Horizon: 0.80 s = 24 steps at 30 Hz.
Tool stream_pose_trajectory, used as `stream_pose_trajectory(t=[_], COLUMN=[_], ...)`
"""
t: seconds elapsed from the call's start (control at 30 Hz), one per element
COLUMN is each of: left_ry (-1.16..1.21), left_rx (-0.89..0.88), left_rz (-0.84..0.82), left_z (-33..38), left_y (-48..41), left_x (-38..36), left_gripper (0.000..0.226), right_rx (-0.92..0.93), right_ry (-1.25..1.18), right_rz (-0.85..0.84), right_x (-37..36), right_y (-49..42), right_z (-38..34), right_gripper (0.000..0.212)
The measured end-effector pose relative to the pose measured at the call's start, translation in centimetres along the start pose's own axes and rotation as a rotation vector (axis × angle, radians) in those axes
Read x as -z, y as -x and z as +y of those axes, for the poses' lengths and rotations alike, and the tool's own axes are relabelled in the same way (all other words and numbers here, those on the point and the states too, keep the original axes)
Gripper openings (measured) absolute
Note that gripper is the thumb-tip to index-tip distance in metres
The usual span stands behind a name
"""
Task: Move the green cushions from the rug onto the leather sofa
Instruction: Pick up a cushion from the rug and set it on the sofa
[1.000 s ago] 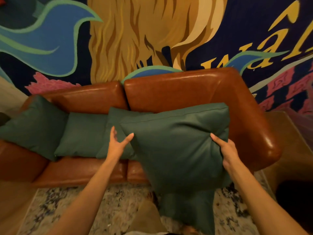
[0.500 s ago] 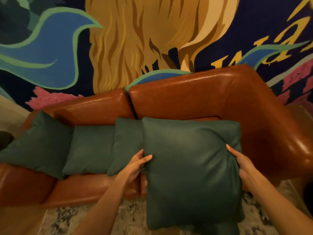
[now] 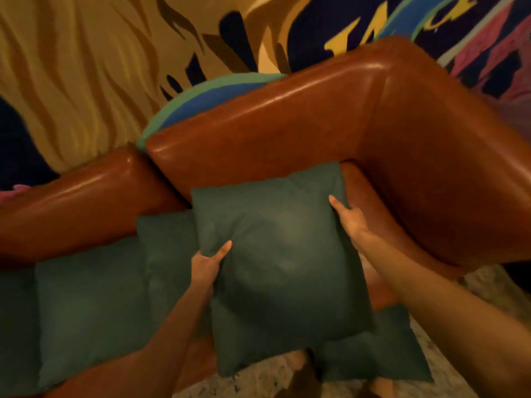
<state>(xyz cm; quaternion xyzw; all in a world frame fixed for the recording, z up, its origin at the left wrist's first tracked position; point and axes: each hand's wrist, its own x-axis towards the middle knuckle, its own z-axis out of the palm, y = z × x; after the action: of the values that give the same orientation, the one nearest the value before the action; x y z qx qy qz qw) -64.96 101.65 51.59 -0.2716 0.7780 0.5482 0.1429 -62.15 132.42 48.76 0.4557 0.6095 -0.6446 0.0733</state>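
Green cushion is held upright against the leather sofa, left hand and right hand fingers clamped on its side edges; another cushion lies on the rug.

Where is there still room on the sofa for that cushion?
The bare seat at the sofa's right end, between the held cushion and the armrest. The left side is crowded with cushions already leaning in a row.
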Motion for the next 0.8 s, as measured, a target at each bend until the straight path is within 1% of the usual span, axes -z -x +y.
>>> stream_pose_trajectory(t=[0.07, 0.1, 0.2, 0.27, 0.33, 0.4, 0.43, 0.47, 0.53, 0.6, 0.63, 0.67, 0.73, 0.8], left_ry=[0.008, -0.001, -0.033, -0.039, -0.027, -0.055, -0.063, -0.066, -0.017, -0.001, -0.035, -0.108, -0.304, -0.448], left_rx=[-0.008, -0.020, -0.044, -0.013, 0.042, 0.030, 0.003, -0.013, -0.037, -0.051, -0.086, -0.166, -0.406, -0.616], left_rz=[0.000, -0.001, -0.019, -0.041, -0.034, -0.008, 0.007, 0.009, -0.003, -0.007, 0.018, 0.052, 0.093, 0.060], left_z=[-0.3, -0.4, -1.8, -2.9, -4.1, -5.5, -6.0, -6.5, -6.8, -6.7, -6.5, -6.2, -6.2, -6.8], left_y=[-3.5, -5.0, -8.3, -10.5, -12.8, -14.8, -15.3, -15.4, -14.7, -13.9, -13.4, -12.7, -10.7, -8.0], left_x=[-0.8, -1.5, -4.3, -6.2, -7.4, -7.5, -7.5, -7.5, -7.4, -7.3, -7.3, -7.2, -7.0, -7.3], left_gripper=[0.047, 0.048, 0.050, 0.055, 0.075, 0.102, 0.111, 0.113, 0.106, 0.100, 0.098, 0.095, 0.087, 0.075], right_rx=[0.102, 0.120, 0.039, 0.024, 0.086, 0.129, 0.151, 0.164, 0.203, 0.238, 0.242, 0.237, 0.204, 0.161], right_ry=[0.052, 0.079, 0.203, 0.377, 0.512, 0.554, 0.558, 0.551, 0.543, 0.521, 0.496, 0.467, 0.412, 0.370], right_rz=[0.001, -0.023, -0.140, -0.215, -0.215, -0.203, -0.199, -0.202, -0.185, -0.155, -0.142, -0.121, -0.084, -0.076], right_x=[-1.5, -2.1, -3.8, -5.2, -6.5, -7.3, -7.3, -7.2, -6.4, -5.2, -4.6, -4.0, -2.5, -0.9], right_y=[-2.0, -2.8, -4.5, -5.2, -6.2, -6.9, -7.0, -7.1, -6.8, -6.6, -6.5, -6.3, -5.7, -4.5], right_z=[0.5, 1.4, 6.5, 9.7, 12.2, 13.4, 13.3, 13.3, 13.3, 13.5, 13.7, 14.0, 15.2, 16.6], right_gripper=[0.051, 0.052, 0.060, 0.066, 0.072, 0.073, 0.073, 0.073, 0.071, 0.063, 0.058, 0.053, 0.043, 0.037])
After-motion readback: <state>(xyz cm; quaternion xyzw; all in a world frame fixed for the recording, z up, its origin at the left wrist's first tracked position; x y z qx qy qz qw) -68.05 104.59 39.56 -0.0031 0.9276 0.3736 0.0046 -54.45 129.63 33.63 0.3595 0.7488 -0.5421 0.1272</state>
